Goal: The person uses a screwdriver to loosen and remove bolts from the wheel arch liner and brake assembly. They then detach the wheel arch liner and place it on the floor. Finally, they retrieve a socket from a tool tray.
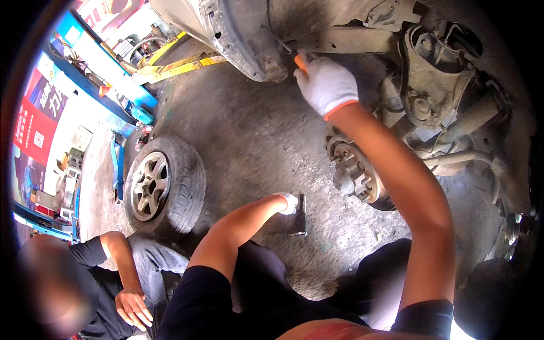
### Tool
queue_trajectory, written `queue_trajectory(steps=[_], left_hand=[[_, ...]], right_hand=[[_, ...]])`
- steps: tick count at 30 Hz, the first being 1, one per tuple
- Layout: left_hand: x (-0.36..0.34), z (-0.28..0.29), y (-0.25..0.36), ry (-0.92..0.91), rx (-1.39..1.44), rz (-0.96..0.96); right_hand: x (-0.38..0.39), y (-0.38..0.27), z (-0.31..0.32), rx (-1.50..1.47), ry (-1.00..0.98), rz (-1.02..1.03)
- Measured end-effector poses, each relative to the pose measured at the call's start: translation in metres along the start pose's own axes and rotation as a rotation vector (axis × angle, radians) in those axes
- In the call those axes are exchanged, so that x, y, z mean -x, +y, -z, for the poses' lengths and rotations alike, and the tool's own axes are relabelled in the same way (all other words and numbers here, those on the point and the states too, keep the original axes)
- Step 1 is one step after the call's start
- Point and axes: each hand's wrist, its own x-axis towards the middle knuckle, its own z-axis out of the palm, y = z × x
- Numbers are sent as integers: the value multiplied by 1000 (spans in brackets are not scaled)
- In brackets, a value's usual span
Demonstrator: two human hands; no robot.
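My right hand (328,85), in a white glove with an orange cuff, is closed around the orange handle of a screwdriver-like tool (301,61). Its thin shaft reaches up to the lower edge of a grey, dirty car body panel (241,42). Lower down, my left hand (288,203), also gloved, is closed at the upper edge of a dark, flat, rectangular piece (292,222); its fingers are partly hidden. Below my right forearm sits a wheel hub (352,177) with studs, partly covered by that arm.
A wheel with its tyre (164,187) stands on the concrete floor at left. A seated person's hand (134,307) shows at lower left. Suspension parts (428,90) fill the right side. A yellow lift arm (181,69) and blue post (96,54) are at upper left.
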Motion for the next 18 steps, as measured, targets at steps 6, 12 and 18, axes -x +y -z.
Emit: queue_trajectory(steps=[6, 12, 18], left_hand=[[-14, -4, 5, 68, -8, -57], [-13, 9, 15, 101, 13, -120], [-17, 17, -10, 377, 254, -48]], right_hand=[[-5, 17, -10, 4, 114, 80], [-24, 28, 20, -1478, -473, -820], [-15, 4, 23, 160, -99, -51]])
